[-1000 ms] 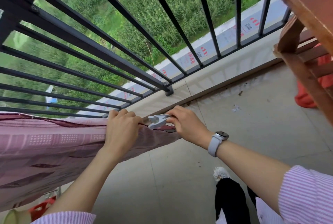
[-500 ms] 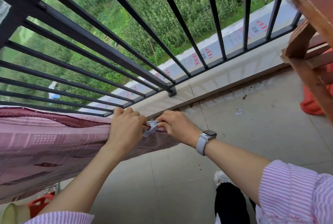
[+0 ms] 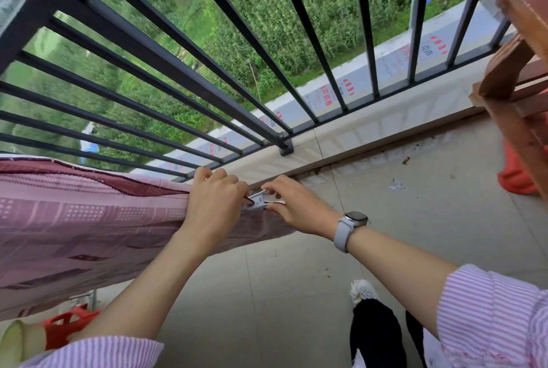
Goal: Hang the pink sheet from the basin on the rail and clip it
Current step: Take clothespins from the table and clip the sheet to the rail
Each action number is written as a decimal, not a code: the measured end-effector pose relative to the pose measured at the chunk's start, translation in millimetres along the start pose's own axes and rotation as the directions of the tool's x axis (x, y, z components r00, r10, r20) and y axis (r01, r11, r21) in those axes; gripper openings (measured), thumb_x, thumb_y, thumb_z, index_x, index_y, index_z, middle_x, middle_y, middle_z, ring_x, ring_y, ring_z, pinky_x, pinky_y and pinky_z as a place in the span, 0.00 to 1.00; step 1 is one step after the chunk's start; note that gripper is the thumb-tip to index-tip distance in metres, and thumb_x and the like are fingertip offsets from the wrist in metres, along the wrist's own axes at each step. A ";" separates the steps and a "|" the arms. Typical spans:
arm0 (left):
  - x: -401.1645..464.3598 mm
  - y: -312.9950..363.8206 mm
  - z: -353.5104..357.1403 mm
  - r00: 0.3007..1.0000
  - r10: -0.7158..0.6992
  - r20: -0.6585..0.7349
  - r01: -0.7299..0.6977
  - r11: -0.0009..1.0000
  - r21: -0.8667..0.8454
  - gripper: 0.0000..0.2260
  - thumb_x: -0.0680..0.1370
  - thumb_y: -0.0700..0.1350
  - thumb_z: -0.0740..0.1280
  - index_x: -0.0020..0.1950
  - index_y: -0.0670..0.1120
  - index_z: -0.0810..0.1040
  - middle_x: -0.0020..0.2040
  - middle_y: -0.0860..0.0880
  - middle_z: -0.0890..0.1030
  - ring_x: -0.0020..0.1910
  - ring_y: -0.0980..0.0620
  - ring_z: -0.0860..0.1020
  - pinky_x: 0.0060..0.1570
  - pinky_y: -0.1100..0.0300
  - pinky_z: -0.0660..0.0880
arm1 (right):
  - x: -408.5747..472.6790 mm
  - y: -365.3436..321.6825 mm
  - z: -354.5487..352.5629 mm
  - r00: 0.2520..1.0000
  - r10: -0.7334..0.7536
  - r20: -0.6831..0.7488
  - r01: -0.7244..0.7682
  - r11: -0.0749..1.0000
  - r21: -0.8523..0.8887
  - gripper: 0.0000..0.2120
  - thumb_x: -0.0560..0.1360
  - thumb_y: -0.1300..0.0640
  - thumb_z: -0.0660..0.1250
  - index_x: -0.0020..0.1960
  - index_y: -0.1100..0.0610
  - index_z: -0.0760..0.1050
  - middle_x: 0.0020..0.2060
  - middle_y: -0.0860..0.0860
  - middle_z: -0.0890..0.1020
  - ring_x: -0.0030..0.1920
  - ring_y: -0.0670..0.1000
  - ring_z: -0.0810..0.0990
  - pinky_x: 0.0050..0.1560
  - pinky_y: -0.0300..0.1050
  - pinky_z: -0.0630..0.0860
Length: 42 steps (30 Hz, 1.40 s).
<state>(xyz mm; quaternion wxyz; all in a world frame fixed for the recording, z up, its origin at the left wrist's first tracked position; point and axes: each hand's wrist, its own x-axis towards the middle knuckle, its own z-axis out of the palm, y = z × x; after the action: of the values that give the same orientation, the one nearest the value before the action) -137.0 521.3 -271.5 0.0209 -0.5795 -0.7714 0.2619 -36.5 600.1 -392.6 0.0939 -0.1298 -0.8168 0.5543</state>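
Balcony railing (image 3: pixel 166 50), clip (image 3: pixel 258 201) pinched between both hands' fingers

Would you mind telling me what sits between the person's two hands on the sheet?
In the head view, a pale clothes clip lies between the left hand and right hand, on the pink sheet's edge.

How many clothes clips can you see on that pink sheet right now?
1. A single white clip sits at the right end of the pink sheet, between the left hand and the right hand, which pinches it. Others may be hidden behind the hands or out of frame.
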 end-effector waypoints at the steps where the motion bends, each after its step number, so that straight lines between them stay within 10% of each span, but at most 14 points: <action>1: -0.9 0.5 -1.0 1.000 0.008 -0.001 -0.008 1.000 0.026 0.08 0.59 0.41 0.78 0.31 0.48 0.80 0.26 0.50 0.79 0.31 0.45 0.77 0.37 0.52 0.70 | -1.8 0.9 -0.6 1.000 0.000 -0.013 0.000 1.000 -0.002 0.18 0.75 0.57 0.63 0.63 0.57 0.68 0.57 0.55 0.73 0.57 0.53 0.71 0.56 0.43 0.68; 9: -11.0 47.0 4.2 0.976 -0.061 -0.210 0.032 0.990 -0.137 0.09 0.66 0.41 0.70 0.45 0.45 0.79 0.45 0.47 0.81 0.45 0.44 0.79 0.52 0.51 0.67 | -36.5 9.5 -25.2 0.970 0.105 -0.220 -0.129 0.987 -0.094 0.20 0.75 0.56 0.61 0.67 0.57 0.66 0.64 0.53 0.72 0.66 0.53 0.66 0.66 0.47 0.64; 16: 7.2 108.9 10.1 0.997 -0.047 -0.059 0.018 0.907 -0.420 0.17 0.73 0.45 0.62 0.62 0.45 0.70 0.61 0.47 0.74 0.61 0.46 0.71 0.58 0.51 0.64 | -118.8 20.6 -64.2 0.873 0.289 -0.394 -0.403 0.881 -0.247 0.21 0.76 0.57 0.58 0.68 0.59 0.64 0.68 0.56 0.69 0.69 0.54 0.64 0.70 0.47 0.57; 30: 11.6 379.0 -112.2 0.778 0.516 -0.359 -0.628 0.649 -0.430 0.23 0.77 0.48 0.57 0.71 0.48 0.57 0.73 0.45 0.60 0.71 0.46 0.58 0.66 0.48 0.60 | -427.5 7.2 -147.0 0.189 0.546 -0.816 -0.881 0.461 0.105 0.21 0.77 0.57 0.56 0.70 0.57 0.61 0.70 0.54 0.64 0.70 0.54 0.59 0.70 0.47 0.55; 42: 30.1 569.0 -125.4 0.693 0.715 -0.088 -0.692 0.627 -0.358 0.30 0.77 0.55 0.57 0.74 0.54 0.46 0.76 0.47 0.45 0.74 0.43 0.43 0.69 0.41 0.49 | -569.0 96.6 -243.0 -0.253 0.516 -0.819 -0.913 0.154 0.379 0.25 0.75 0.52 0.62 0.68 0.57 0.61 0.62 0.56 0.70 0.61 0.58 0.67 0.56 0.53 0.68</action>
<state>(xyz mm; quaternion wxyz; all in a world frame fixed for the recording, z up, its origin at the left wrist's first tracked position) 397.8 704.9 -415.4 -0.2145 -0.8193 -0.5181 0.1196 586.0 668.3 -398.4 0.0884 -0.8726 -0.4563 0.1499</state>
